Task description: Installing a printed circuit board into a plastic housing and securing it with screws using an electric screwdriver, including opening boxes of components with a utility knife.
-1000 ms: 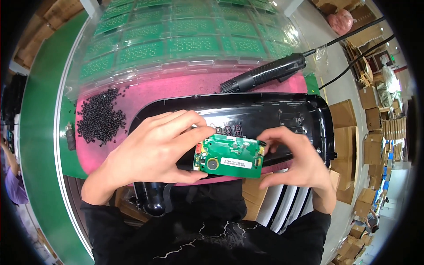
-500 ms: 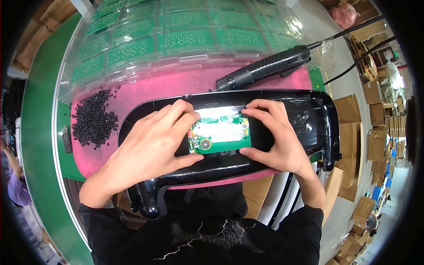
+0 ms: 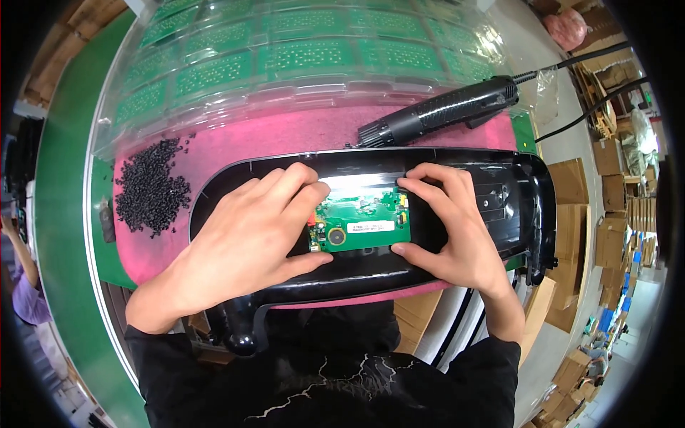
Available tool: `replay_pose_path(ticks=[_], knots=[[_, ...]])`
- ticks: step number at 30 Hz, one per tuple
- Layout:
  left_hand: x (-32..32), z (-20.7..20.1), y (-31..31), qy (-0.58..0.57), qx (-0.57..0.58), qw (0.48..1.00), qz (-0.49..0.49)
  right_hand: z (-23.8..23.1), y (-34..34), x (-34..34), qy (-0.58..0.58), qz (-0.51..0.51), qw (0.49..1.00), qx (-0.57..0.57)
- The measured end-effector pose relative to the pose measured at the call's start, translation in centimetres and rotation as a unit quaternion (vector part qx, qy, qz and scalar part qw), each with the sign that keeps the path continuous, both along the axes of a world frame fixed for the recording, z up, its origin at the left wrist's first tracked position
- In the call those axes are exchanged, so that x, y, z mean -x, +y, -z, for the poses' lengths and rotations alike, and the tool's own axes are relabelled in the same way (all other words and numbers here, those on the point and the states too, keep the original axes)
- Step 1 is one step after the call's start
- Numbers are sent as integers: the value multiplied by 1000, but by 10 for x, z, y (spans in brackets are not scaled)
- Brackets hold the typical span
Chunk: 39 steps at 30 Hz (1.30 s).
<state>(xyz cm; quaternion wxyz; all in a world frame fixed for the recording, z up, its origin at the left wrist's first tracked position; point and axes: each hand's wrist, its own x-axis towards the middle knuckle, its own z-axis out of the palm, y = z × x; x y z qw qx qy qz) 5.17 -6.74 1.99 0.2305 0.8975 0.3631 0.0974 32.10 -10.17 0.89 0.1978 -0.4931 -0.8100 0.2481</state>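
Between my two hands lies a green circuit board (image 3: 362, 241) with a white label, a round dark part and small connectors along its short sides. My left hand (image 3: 246, 232) grips its left end, thumb at the near corner and fingers at the far one. At the right end my right hand (image 3: 457, 228) pinches the board the same way. Beneath it is a long black plastic housing (image 3: 492, 239), its hollow side up. The board sits at or just over the middle of this housing; whether it rests fully on it I cannot tell.
A heap of small black screws (image 3: 150, 189) lies on the pink mat (image 3: 235, 139) at left. Behind the housing rests a black electric screwdriver (image 3: 442, 110), its cord running right. Clear plastic trays (image 3: 307, 93) of green boards stand at the back. Cardboard boxes (image 3: 571, 242) are at right.
The whole view has shifted slightly. Glare on the board has faded, so its label and parts now show. Both hands keep their hold on its ends.
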Motion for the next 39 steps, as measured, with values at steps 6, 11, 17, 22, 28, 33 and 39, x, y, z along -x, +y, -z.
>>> replay_pose_path(ticks=[6, 11, 17, 22, 28, 33, 39], knots=[[5, 3, -1, -17, -26, 999, 11, -3, 0, 6, -14, 13, 1000, 11], [10, 9, -5, -39, -65, 997, 24, -7, -4, 10, -38, 22, 999, 0], [31, -3, 4, -176, -55, 983, -21, -30, -2, -3, 67, 128, 988, 54], [90, -16, 26, -9, -141, 977, -158, -50, 36, -60, -86, 268, 954, -104], [99, -10, 10, 93, -100, 973, -187, -42, 86, -94, 177, 258, 948, 62], [94, -10, 10, 132, -94, 962, -219, -34, 103, -51, 193, 282, 939, -24], [90, -15, 12, 104, -107, 977, -152, -31, 94, 17, 458, 175, 862, -126]])
